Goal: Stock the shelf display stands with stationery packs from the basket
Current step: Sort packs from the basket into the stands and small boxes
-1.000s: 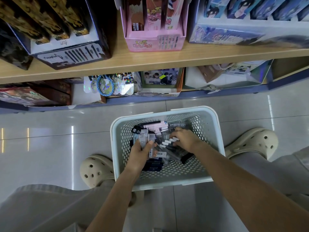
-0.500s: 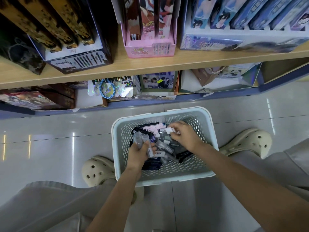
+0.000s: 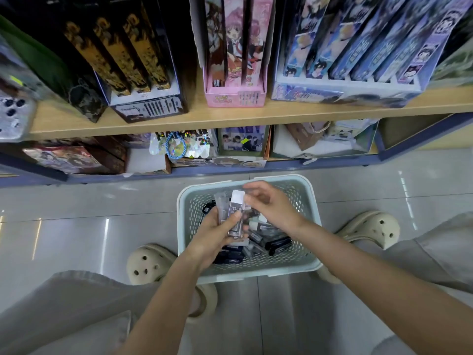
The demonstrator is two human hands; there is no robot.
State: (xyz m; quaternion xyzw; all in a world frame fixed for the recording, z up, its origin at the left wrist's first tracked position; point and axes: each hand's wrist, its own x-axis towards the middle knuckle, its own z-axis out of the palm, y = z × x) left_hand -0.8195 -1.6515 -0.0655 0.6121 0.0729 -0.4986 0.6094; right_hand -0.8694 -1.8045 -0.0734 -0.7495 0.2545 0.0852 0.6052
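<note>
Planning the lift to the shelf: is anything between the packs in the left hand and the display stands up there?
Nothing visible blocks it. The left hand holds the packs above the basket; only the right hand sits by their top end. Open air leads up to the display stands.

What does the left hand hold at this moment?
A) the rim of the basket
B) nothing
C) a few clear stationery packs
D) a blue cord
C: the left hand grips a few clear stationery packs above the basket, with its thumb across the front one.
</note>
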